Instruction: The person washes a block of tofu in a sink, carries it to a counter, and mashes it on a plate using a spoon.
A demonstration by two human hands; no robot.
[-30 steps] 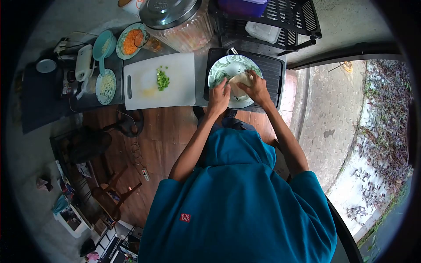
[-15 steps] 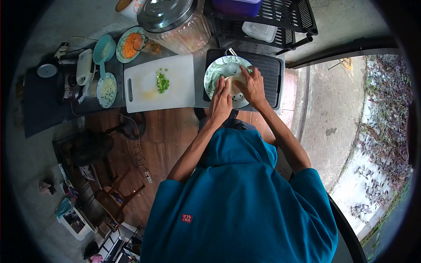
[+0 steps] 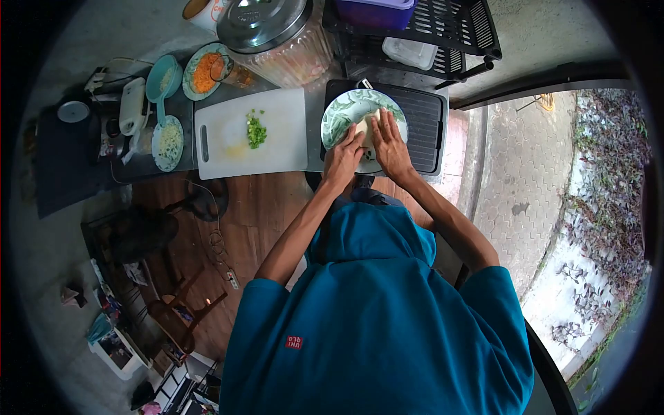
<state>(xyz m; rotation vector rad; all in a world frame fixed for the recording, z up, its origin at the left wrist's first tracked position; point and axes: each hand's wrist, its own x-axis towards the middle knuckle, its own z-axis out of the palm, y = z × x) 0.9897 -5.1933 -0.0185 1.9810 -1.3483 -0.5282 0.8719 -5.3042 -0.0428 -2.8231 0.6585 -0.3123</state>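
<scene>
A round plate [image 3: 339, 112] with a green leaf pattern stands on a black ridged griddle [image 3: 425, 128]. On the plate lies a pale, thin wrapper-like piece [image 3: 366, 131], partly hidden by the fingers. My left hand [image 3: 344, 158] rests on its left side, fingers together and pressed on it. My right hand [image 3: 393, 149] lies on its right side with the fingers stretched forward. To the left, a white cutting board [image 3: 283, 124] bears chopped green pieces [image 3: 256, 130].
Behind the board are a plate of orange shreds [image 3: 205, 72], a glass [image 3: 237, 75] and a large lidded jar [image 3: 290, 62]. A turquoise strainer [image 3: 158, 76] and a small plate [image 3: 168, 143] are at left. A black rack [image 3: 449, 24] stands at back right.
My right hand has moved slightly left and its fingers have straightened. My left hand has shifted a little left and toward me. More of the plate's far side shows.
</scene>
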